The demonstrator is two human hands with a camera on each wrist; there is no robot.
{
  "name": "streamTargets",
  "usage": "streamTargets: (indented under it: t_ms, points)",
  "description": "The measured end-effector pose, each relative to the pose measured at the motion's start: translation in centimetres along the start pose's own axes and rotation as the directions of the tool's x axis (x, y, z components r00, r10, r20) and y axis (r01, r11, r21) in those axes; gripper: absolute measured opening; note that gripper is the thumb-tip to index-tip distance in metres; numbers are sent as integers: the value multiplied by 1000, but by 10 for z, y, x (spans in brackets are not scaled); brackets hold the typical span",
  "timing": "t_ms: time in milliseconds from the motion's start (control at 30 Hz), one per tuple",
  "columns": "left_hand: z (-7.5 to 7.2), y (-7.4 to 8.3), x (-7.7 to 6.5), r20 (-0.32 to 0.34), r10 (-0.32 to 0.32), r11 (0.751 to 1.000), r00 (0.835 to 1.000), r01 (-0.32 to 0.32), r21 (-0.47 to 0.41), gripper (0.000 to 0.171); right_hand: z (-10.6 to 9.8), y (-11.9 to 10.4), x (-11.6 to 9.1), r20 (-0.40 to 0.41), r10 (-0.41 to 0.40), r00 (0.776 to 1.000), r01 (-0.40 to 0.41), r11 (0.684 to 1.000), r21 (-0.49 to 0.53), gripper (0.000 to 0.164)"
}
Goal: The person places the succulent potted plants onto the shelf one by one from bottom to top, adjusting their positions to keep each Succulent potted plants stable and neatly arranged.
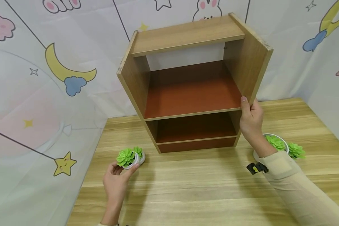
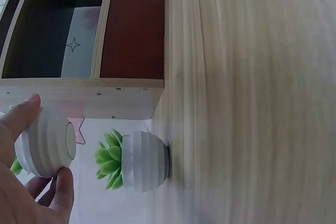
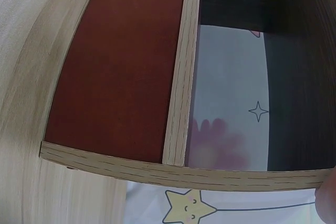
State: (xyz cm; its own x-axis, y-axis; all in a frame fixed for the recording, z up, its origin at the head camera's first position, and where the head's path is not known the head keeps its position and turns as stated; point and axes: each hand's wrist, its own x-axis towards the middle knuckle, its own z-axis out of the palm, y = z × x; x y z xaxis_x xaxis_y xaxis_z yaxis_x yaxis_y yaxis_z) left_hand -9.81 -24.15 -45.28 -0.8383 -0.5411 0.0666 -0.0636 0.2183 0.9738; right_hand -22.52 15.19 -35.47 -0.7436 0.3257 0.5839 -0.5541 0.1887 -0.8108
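My left hand grips a small white ribbed pot with a green succulent, thumb on one side and fingers on the other. It is raised off the table in the left wrist view. A second potted succulent stands on the table beside the wooden shelf unit. With its thumb on the front edge of the right side panel, my right hand holds the unit. The unit has a red-brown middle shelf and an open back. Only a fingertip shows in the right wrist view.
More green succulents and a white round pot are at the right, partly hidden behind my right forearm. The wood-grain table extends in front of the unit. A printed cloth backdrop hangs behind and at both sides.
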Motion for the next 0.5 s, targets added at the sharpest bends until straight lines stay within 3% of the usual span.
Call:
streamTargets:
  t_ms: [500]
  points:
    - [9,0,-7,30,-6,1000,1000,5,3,74,0,3,1,-7,-18,1000,18,999,46,31]
